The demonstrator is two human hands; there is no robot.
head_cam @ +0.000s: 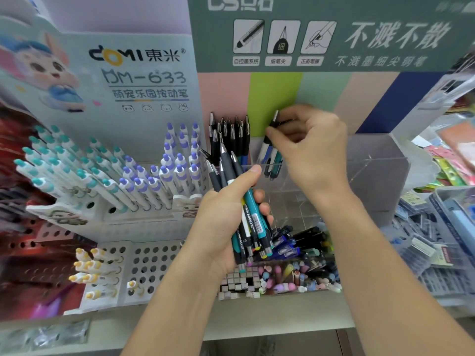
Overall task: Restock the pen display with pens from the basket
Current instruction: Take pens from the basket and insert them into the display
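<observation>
My left hand [226, 219] grips a bundle of pens [248, 222] with teal, white and dark grey barrels, tips pointing up and left. My right hand [308, 147] is above it and pinches one pen [273, 122] at its top end, over a compartment of the clear acrylic pen display [372, 173]. A few pens [271, 160] stand in that compartment. To their left, black pens with silver tips [228, 134] stand upright in the display's leftmost compartment. No basket is in view.
A white rack of teal and purple click pens [115, 170] stands at left under a DOMI sign [136, 73]. Lower trays hold dark pens [300, 242] and pastel erasers [282, 278]. Packaged stationery [442, 240] crowds the right. The shelf edge [231, 327] runs along the front.
</observation>
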